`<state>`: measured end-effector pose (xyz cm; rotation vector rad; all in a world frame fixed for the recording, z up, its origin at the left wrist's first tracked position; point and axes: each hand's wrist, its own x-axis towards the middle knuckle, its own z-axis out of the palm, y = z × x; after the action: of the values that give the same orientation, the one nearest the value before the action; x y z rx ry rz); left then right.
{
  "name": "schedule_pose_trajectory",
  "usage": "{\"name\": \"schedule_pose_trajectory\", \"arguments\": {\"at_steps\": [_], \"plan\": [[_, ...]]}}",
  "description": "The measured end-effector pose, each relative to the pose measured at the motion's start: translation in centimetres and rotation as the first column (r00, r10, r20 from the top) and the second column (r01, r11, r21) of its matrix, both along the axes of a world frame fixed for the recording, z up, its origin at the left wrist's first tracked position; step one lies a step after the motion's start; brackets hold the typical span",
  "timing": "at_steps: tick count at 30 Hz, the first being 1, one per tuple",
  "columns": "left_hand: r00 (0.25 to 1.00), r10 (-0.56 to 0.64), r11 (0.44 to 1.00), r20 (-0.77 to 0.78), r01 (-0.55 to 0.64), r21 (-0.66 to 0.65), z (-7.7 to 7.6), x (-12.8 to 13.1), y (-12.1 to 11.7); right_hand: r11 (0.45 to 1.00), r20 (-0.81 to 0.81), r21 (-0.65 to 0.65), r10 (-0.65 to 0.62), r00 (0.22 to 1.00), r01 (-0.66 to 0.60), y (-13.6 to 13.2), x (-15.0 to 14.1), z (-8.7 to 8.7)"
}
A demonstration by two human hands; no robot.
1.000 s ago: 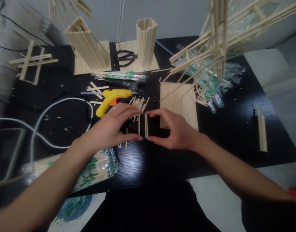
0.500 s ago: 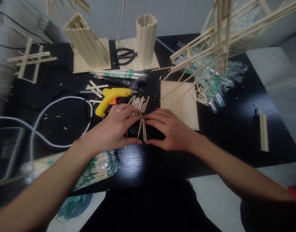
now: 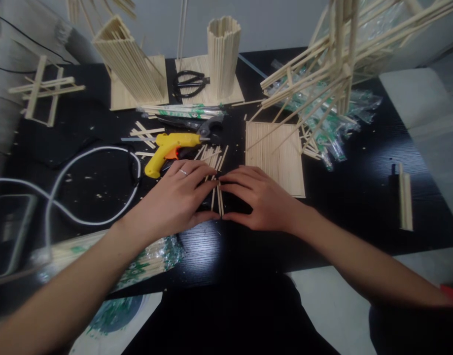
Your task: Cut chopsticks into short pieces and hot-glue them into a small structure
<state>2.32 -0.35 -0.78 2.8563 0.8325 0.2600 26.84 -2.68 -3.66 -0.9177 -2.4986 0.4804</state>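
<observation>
My left hand [image 3: 174,199] and my right hand [image 3: 261,197] meet over a few short wooden sticks [image 3: 219,197] lying on the black table [image 3: 344,202]. Both hands bracket the sticks: the fingers lie over the far ends and the thumbs press at the near ends. The left hand wears a ring. More loose cut sticks [image 3: 211,155] lie just beyond the fingertips. A yellow glue gun [image 3: 170,148] rests to the left of that pile. A flat panel of glued sticks [image 3: 274,153] lies just right of the hands.
A slanted stick box [image 3: 130,64], a stick cylinder [image 3: 222,54] and black scissors [image 3: 189,84] stand at the back. A large stick frame [image 3: 333,64] overhangs the right. Wrapped chopstick packs [image 3: 141,261], a white cable [image 3: 82,219] and pliers [image 3: 209,125] also lie here.
Both hands closed in from an open thumb-and-finger frame around the sticks. The fingers now lie down over them, pushing the sticks together.
</observation>
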Motion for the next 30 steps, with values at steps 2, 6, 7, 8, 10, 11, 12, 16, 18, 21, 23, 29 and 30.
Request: {"name": "schedule_pose_trajectory", "arguments": {"at_steps": [2,6,7,8,10,11,12,16,18,21,23,29,30], "plan": [[1.000,0.000,1.000,-0.008,0.000,0.022,0.18,0.11,-0.14,1.000,-0.004,-0.009,0.000,1.000,0.000,0.01,0.00,-0.03],[1.000,0.005,1.000,-0.018,-0.004,0.022,0.15,0.07,-0.14,1.000,-0.011,0.003,-0.002,1.000,0.002,-0.01,0.10,-0.07],[1.000,0.008,1.000,-0.019,-0.008,0.017,0.09,0.04,-0.11,1.000,-0.019,0.002,-0.003,1.000,0.003,-0.02,0.15,-0.07],[1.000,0.011,1.000,-0.018,-0.011,0.012,0.03,0.01,-0.08,1.000,-0.028,-0.001,-0.003,1.000,0.003,-0.01,0.20,-0.08],[1.000,0.014,1.000,-0.018,-0.014,0.006,-0.09,-0.03,-0.01,1.000,-0.045,-0.005,-0.003,0.999,0.003,0.03,0.30,-0.10],[1.000,0.015,1.000,-0.020,-0.015,0.003,-0.13,-0.05,0.02,1.000,-0.051,-0.004,-0.002,0.999,0.002,0.06,0.34,-0.13],[1.000,0.015,1.000,-0.024,-0.015,0.000,-0.17,-0.06,0.05,1.000,-0.057,0.000,-0.001,0.998,0.001,0.09,0.37,-0.15],[0.999,0.020,1.000,-0.029,-0.021,-0.018,-0.22,-0.06,0.10,1.000,-0.074,0.018,0.012,0.997,-0.011,0.20,0.37,-0.24],[0.999,0.021,0.999,-0.028,-0.022,-0.028,-0.21,-0.04,0.09,1.000,-0.070,0.013,0.015,0.997,-0.014,0.20,0.32,-0.24],[0.999,0.021,1.000,-0.035,-0.021,-0.020,-0.20,-0.03,0.04,1.000,-0.059,0.004,0.008,0.998,-0.008,0.12,0.25,-0.22],[0.999,0.019,1.000,-0.037,-0.020,-0.009,-0.23,-0.04,0.01,1.000,-0.050,0.015,0.001,0.999,0.000,0.04,0.22,-0.21],[1.000,-0.002,1.000,-0.028,0.001,-0.022,-0.24,-0.02,-0.04,0.999,-0.045,0.043,0.000,0.999,0.002,-0.20,0.10,-0.18],[1.000,-0.001,1.000,-0.026,0.000,-0.024,-0.21,0.01,-0.04,0.999,-0.043,0.044,0.000,0.999,0.002,-0.23,0.08,-0.17]]}}
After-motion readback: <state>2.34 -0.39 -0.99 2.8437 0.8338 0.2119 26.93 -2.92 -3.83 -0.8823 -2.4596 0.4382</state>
